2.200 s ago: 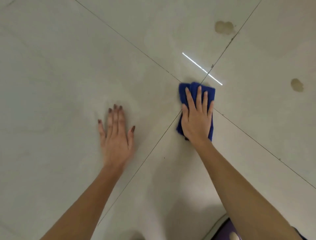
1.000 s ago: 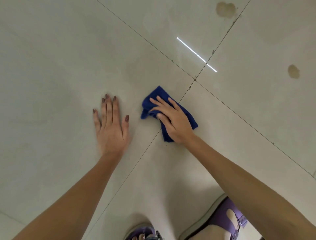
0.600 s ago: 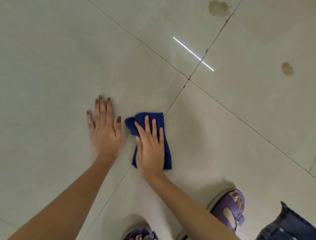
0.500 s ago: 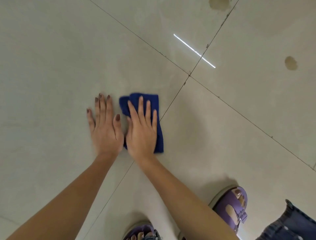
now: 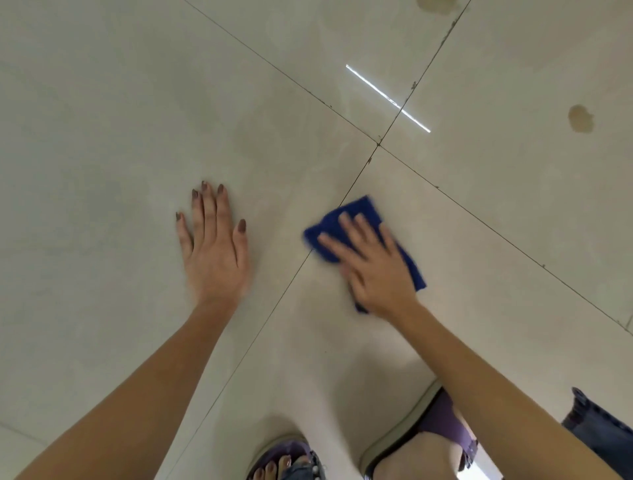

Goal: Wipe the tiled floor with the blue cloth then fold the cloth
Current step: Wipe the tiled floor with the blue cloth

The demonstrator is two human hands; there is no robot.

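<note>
A folded blue cloth (image 5: 361, 214) lies on the pale tiled floor (image 5: 120, 102), just right of a grout line. My right hand (image 5: 373, 263) presses flat on it with straight, spread fingers, and its outline is blurred by motion. My left hand (image 5: 214, 245) rests flat on the tile to the left, fingers straight, holding nothing, about a hand's width from the cloth.
Two brownish stains mark the floor: one stain (image 5: 580, 118) at the right and another stain (image 5: 436, 3) at the top edge. A bright light streak (image 5: 387, 97) reflects near the tile junction. My purple sandals (image 5: 442, 421) show at the bottom.
My right hand has slid the cloth to the right, away from my left hand and across the grout line. The left hand has stayed planted on the tile.
</note>
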